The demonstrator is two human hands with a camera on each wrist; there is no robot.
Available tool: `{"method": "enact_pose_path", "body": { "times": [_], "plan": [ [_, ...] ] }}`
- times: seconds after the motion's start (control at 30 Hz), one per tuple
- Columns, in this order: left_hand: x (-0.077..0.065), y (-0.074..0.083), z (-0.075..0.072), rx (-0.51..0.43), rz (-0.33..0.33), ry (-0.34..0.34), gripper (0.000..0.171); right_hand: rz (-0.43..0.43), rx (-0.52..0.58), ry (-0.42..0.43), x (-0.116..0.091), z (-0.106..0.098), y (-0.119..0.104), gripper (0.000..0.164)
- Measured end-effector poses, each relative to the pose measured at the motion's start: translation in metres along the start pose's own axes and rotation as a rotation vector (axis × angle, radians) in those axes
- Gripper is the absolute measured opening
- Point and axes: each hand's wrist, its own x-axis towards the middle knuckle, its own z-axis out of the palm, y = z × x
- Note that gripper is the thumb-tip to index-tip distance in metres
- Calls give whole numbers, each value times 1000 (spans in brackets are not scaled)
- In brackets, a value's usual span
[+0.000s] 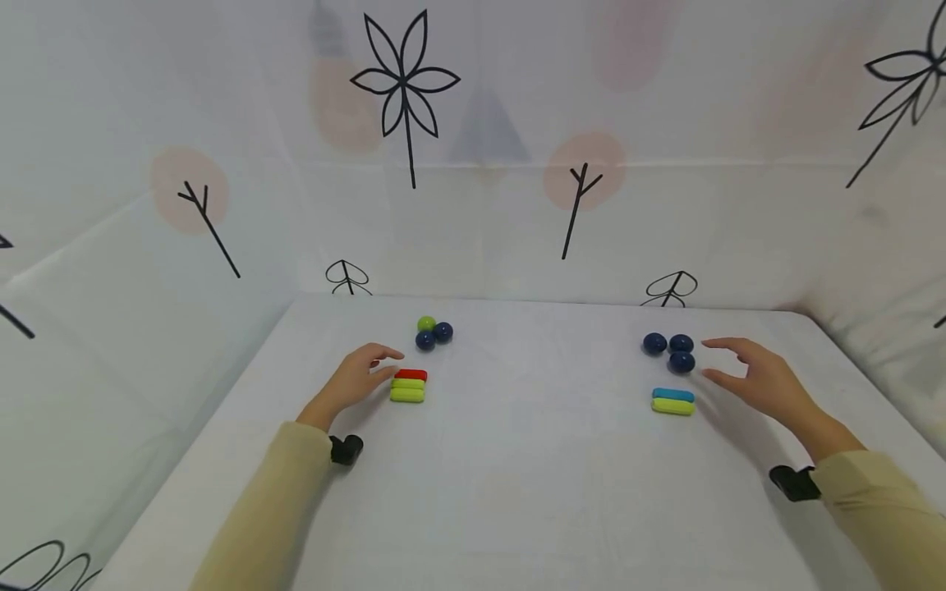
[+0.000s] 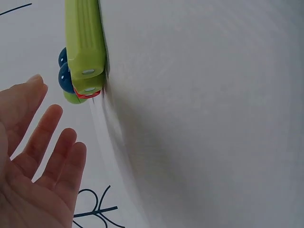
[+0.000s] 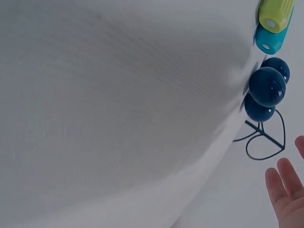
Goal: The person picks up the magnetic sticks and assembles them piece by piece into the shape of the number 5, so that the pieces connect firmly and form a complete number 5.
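Note:
In the head view my left hand (image 1: 353, 379) hovers with parted fingers beside a row of toy rods, one red rod (image 1: 411, 375) and two lime-green rods (image 1: 407, 395). Behind them cluster a green ball (image 1: 426, 323) and two dark blue balls (image 1: 443, 332). The left wrist view has the relaxed left fingers (image 2: 61, 161) holding nothing; the rods' ends bear small metallic discs. On the other side, my right hand (image 1: 769, 390) is apart from three dark blue balls (image 1: 681, 362), thumb and fingers spread. Nearer lie a blue rod (image 1: 672, 395) and a lime-green rod (image 1: 672, 407), side by side.
A white cloth covers the table (image 1: 517, 476). Behind it hangs a pale curtain (image 1: 480, 222) printed with flowers and twigs. Each wrist carries a black camera mount, such as the left mount (image 1: 346, 450), below a beige sleeve (image 1: 259, 509).

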Motion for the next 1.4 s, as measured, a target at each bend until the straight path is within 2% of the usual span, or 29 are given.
{"method": "enact_pose_path", "body": {
  "times": [0.33,0.57,0.67,1.0,1.4],
  "plan": [
    [10,4,3,7,-29,-100,24,-28,5,-16,7,2,-9,50],
    [14,2,6,18,-26,-145,25,-29,50,-92,3,-23,-65,47],
    [16,3,7,24,-37,-153,25,-43,58,-114,1,-27,-78,45],
    [20,6,9,61,-51,-177,23,-84,83,-131,6,-23,-77,41],
    [20,11,12,57,-3,-132,22,-51,78,-182,13,-21,-75,39]
  ]
}}
